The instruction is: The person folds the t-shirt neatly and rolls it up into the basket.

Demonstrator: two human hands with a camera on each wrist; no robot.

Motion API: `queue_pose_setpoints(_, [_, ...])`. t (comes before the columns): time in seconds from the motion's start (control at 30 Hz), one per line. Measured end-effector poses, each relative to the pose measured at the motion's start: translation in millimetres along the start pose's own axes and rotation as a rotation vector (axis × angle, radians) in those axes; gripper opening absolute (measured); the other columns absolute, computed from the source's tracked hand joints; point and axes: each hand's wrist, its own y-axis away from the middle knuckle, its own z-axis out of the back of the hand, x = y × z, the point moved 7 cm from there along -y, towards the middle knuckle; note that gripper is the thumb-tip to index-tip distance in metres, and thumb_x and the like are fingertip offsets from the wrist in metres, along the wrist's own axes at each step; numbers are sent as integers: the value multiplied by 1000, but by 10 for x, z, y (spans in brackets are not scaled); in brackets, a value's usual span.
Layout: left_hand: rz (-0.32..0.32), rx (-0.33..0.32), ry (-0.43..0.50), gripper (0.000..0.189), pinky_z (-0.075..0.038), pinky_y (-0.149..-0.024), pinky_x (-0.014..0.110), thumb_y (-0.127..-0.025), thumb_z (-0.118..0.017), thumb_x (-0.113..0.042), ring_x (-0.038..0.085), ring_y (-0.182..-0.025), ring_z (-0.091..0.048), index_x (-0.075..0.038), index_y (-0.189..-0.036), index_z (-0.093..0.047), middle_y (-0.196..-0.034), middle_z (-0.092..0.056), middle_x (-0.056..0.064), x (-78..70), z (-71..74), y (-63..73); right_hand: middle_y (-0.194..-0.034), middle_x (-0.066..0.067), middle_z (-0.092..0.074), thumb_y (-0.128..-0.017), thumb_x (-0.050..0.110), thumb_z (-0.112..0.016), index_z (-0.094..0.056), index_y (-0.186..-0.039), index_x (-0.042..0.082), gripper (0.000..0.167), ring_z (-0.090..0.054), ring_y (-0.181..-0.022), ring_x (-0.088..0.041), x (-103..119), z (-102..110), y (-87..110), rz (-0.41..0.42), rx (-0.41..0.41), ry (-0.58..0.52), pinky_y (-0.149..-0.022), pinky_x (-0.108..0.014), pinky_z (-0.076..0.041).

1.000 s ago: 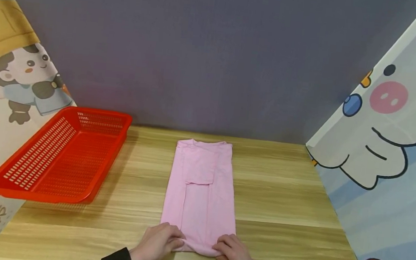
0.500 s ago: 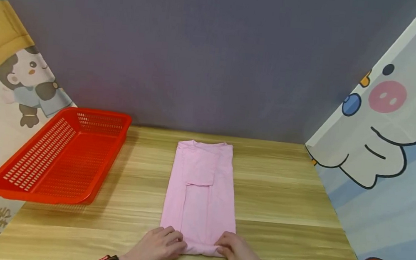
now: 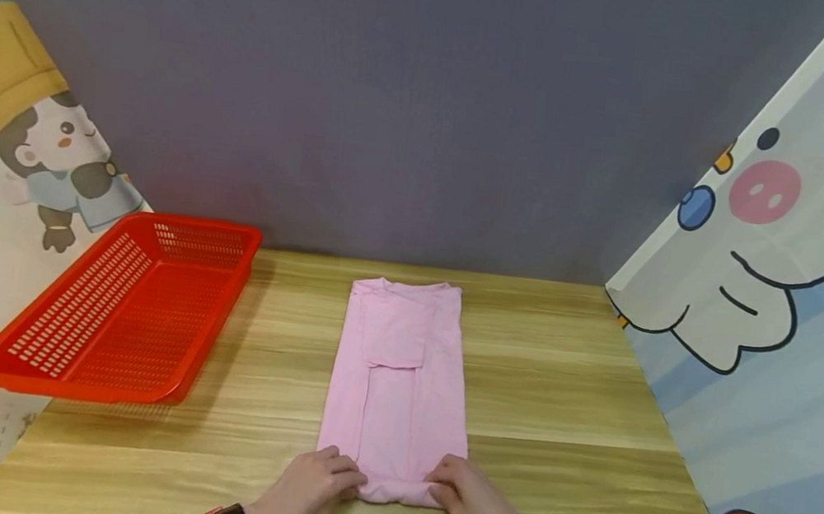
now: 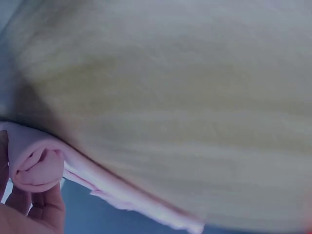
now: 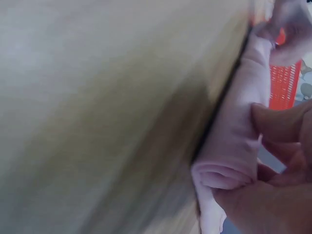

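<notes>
A pink garment (image 3: 398,396), folded into a long strip with a neckline at the far end, lies flat on the wooden table. Its near end is turned up into a roll (image 3: 397,491). My left hand (image 3: 311,487) pinches the left end of that roll; in the left wrist view the spiral layers (image 4: 41,170) show between thumb and fingers. At the other end, my right hand (image 3: 473,503) grips the roll with curled fingers. The right wrist view shows my right hand (image 5: 287,161) around the rolled cloth (image 5: 234,107), with the left hand beyond it.
A red plastic basket (image 3: 181,367) with slotted sides stands on the table to the left. A dark grey panel (image 3: 426,109) rises behind the table (image 3: 554,403). Cartoon-printed sheets flank it at the left and right (image 3: 806,345).
The garment's near edge went from a loose, lifted fold to a tighter, straighter roll. Both hands shifted slightly around its ends and have barely moved over the last half second.
</notes>
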Motion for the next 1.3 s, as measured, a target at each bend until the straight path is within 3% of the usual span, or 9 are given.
queue_pose_setpoints(0.17, [211, 33, 287, 11, -49, -69, 17, -81, -80, -18, 1, -79, -65, -18, -91, -79, -85, -76, -11, 177, -32, -41, -105, 9, -61, -81, 13, -78, -66, -116, 16, 37, -54, -95, -5, 155, -26, 121, 228, -183, 272, -80, -26, -49])
queue_pose_setpoints(0.33, [401, 122, 538, 8, -53, -73, 20, -86, -77, -21, 0, -86, -68, -18, -93, -80, -91, -79, -6, 326, -95, -50, -109, 9, -59, -75, 9, -80, -65, -118, 18, 47, -54, -98, -6, 208, -55, 160, 312, -259, 401, -83, -25, -50])
queue_pose_setpoints(0.5, [493, 179, 673, 9, -50, -73, 19, -88, -75, -23, -4, -86, -65, -20, -94, -81, -94, -79, -5, 410, -132, -63, -105, 8, -61, -77, 12, -80, -68, -112, 16, 37, -55, -96, -8, 253, -48, 163, 367, -299, 478, -84, -24, -48])
queue_pose_setpoints(0.63, [510, 202, 684, 8, -50, -73, 19, -88, -75, -22, -4, -85, -65, -20, -94, -81, -92, -79, -7, 418, -131, -78, -100, 8, -62, -80, 13, -77, -71, -106, 15, 28, -55, -94, -8, 264, -56, 155, 393, -313, 490, -83, -22, -46])
queue_pose_setpoints(0.73, [486, 213, 632, 8, -50, -73, 20, -88, -75, -22, -3, -85, -66, -20, -93, -81, -90, -78, -9, 386, -109, -92, -98, 8, -63, -81, 9, -76, -72, -102, 15, 21, -55, -91, -7, 235, -62, 134, 358, -303, 412, -81, -19, -47])
queue_pose_setpoints(0.83, [399, 210, 477, 8, -50, -72, 20, -88, -76, -22, -2, -84, -64, -21, -94, -80, -89, -76, -11, 311, -75, -99, -94, 8, -63, -82, 6, -75, -73, -98, 14, 18, -55, -88, -5, 193, -51, 96, 288, -278, 298, -78, -20, -48])
queue_pose_setpoints(1.0, [115, 118, 0, 12, -49, -64, 19, -86, -77, -32, 3, -80, -61, -25, -96, -74, -89, -70, -13, 99, 20, -84, -91, 7, -64, -86, 9, -73, -74, -95, 14, 11, -56, -86, -5, 137, -14, 5, 176, -179, 164, -75, -23, -49])
queue_pose_setpoints(1.1, [9, 61, -241, 21, -44, -56, 19, -81, -78, -44, 6, -75, -57, -28, -93, -70, -85, -64, -13, 14, 60, -58, -90, 5, -66, -88, 11, -71, -76, -95, 12, 8, -58, -86, -4, 97, 14, -48, 117, -89, 84, -75, -24, -50])
queue_pose_setpoints(1.3, [-48, 64, -334, 27, -37, -49, 17, -77, -79, -47, 6, -67, -51, -26, -85, -64, -78, -57, -11, -76, 83, -52, -88, 0, -71, -87, 8, -72, -76, -95, 7, 9, -62, -85, -4, 29, 68, -129, 23, 42, -67, -76, -23, -50])
